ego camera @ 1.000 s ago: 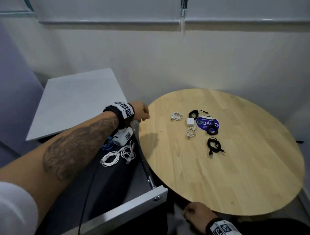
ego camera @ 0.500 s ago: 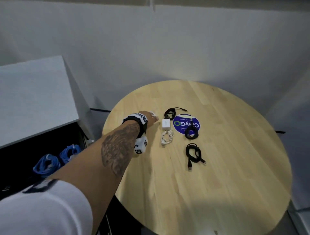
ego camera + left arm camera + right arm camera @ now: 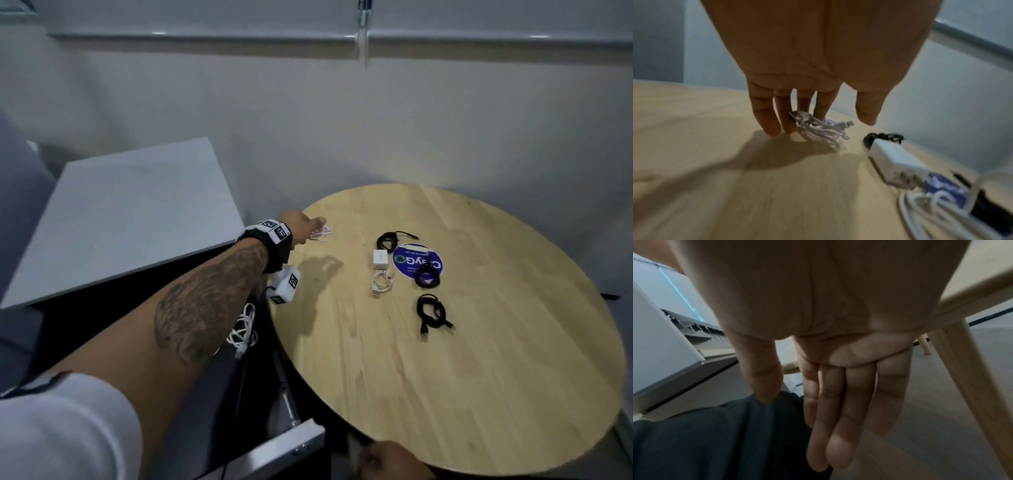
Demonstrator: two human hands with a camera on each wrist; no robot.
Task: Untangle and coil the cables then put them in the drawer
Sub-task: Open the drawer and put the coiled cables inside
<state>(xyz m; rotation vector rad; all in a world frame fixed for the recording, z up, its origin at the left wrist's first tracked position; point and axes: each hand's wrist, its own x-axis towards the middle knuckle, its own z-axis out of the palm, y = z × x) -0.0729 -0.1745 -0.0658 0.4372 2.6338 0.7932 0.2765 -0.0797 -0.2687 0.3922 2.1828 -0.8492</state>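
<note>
Left hand (image 3: 301, 229) carries a coiled white cable (image 3: 820, 128) just above the desk (image 3: 445, 359) toward the open drawer (image 3: 281, 448); fingers (image 3: 766, 116) probably pinching it, view blurred. Right hand (image 3: 838, 369) idle, fingers straight.

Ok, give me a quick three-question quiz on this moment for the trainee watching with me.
1. True or false: the left hand grips a black cable.
2. How many black coils lie on the table? A two, B three, C five.
3. Fill in: the right hand, below the table's rim, holds ___.

Key: 1 false, it pinches a white cable. 2 B. 3 nothing.
</note>
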